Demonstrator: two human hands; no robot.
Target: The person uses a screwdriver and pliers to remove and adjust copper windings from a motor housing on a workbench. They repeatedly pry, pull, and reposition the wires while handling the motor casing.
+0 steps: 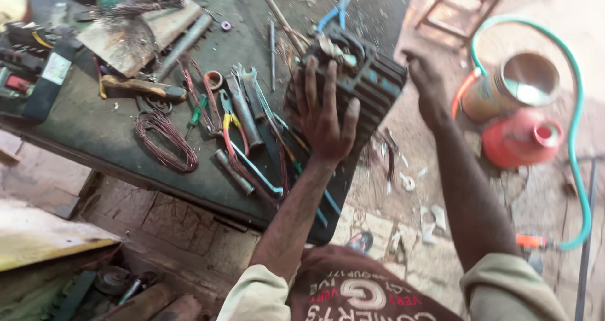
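My left hand (322, 116) lies flat with spread fingers against the near side of a dark ribbed motor housing (368, 84), which sits tilted at the right edge of the workbench (94, 132). Copper windings and wires show in the housing's open top end. My right hand (425, 81) hovers just right of the housing, fingers loosely curled, blurred, holding nothing that I can see.
Pliers, wrenches and screwdrivers (242, 116) lie left of the housing, beside a coil of copper wire (165, 141) and a wooden board (142, 28). On the floor to the right stand a red container (520, 138), a metal tin (526, 78) and a green hose (576, 138).
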